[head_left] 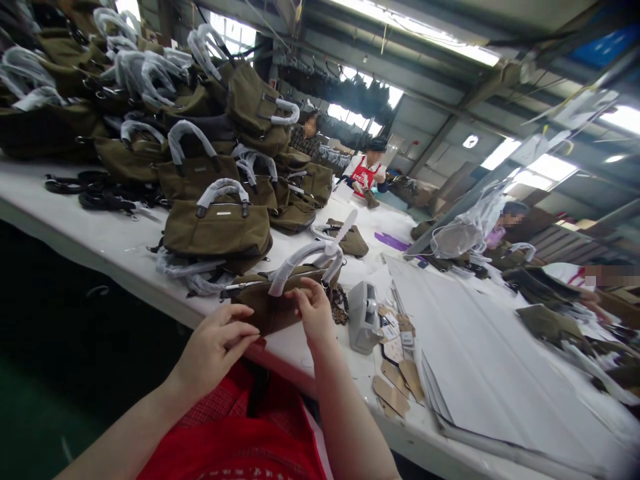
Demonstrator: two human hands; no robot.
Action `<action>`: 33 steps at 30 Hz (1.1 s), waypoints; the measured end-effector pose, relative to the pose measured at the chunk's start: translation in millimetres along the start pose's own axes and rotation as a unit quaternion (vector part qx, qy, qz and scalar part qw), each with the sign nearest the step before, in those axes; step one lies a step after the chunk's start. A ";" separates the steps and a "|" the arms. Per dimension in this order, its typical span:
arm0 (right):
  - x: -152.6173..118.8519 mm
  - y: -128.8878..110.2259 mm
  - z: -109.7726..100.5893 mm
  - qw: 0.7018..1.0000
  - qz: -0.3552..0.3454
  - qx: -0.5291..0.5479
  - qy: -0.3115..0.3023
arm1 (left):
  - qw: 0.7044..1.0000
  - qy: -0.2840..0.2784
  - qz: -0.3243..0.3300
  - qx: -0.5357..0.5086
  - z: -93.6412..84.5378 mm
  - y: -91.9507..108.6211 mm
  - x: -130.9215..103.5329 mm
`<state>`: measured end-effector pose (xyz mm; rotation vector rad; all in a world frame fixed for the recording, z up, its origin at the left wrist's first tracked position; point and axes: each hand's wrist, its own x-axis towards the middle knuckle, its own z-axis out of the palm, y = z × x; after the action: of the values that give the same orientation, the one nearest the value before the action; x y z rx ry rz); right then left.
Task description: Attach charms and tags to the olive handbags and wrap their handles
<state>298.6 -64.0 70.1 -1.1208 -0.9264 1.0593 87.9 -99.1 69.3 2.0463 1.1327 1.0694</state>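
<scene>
Working bag (265, 315): olive, at the near edge of the white table (125, 230), straight ahead of you, handle up.
Left hand (213, 341): thumb and fingers drawn together at the left part of the bag's near face. Can't tell if you're pinching fabric or only touching.
Right hand (315, 315): fingers curled in just beside the near base of the wrapped handle (293, 265). Can't tell whether they grip anything.
White strip (345, 230): sticks up from the handle, toward its right end.
Zipper (245, 283): shows at the bag's left end; can't tell if it's fully run shut.
Step in hand: looks like close finger work on the near face, both hands in on it; handle wrap already on.
Next move: I'd say it calls for one hand steadying the bag while the other works; that close to the edge, it could tip toward you.
Grey device (364, 319): right of the bag, with loose tags (393, 387) nearer and further right.
White sheets (470, 347): right of the tags.
Bag pile (193, 179): left and far, handles wrapped too. Black straps (103, 192) lie beside it, left.
Co-worker (364, 175): red apron, far end.
</scene>
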 end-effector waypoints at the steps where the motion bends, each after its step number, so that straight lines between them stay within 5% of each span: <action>1: 4.8 2.7 4.5 1.000 0.000 -0.012 0.000 | 0.999 0.025 0.019 0.018 -1.7 2.0 2.0; 5: 14.7 7.6 15.1 0.999 0.004 -0.048 -0.024 | 0.997 0.067 -0.031 0.001 -3.7 7.0 15.4; 9: 14.7 -4.4 10.3 0.984 0.021 -0.099 -0.145 | 0.983 0.044 -0.169 -0.047 -0.7 10.1 31.7; 14: 11.9 -29.8 2.8 0.936 -0.055 -0.151 -0.314 | 0.995 0.057 -0.080 -0.014 4.0 16.7 39.9; 19: 16.5 -20.7 13.4 0.949 -0.048 -0.160 -0.266 | 0.987 0.089 -0.122 -0.051 10.4 10.5 41.8; 24: 20.7 -8.0 22.9 0.949 0.038 -0.112 -0.293 | 0.918 0.106 -0.271 -0.269 16.3 3.5 46.0; 28: 19.7 -12.0 23.3 0.945 0.064 -0.089 -0.309 | 0.877 0.101 -0.292 -0.368 12.7 3.6 50.5; 33: 17.0 -8.5 26.1 0.960 0.076 -0.049 -0.264 | 0.875 0.089 -0.294 -0.374 8.5 0.6 51.9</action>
<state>279.5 -42.3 84.5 -1.0163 -1.3384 1.4933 112.2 -55.0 84.6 0.9303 1.0856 1.1366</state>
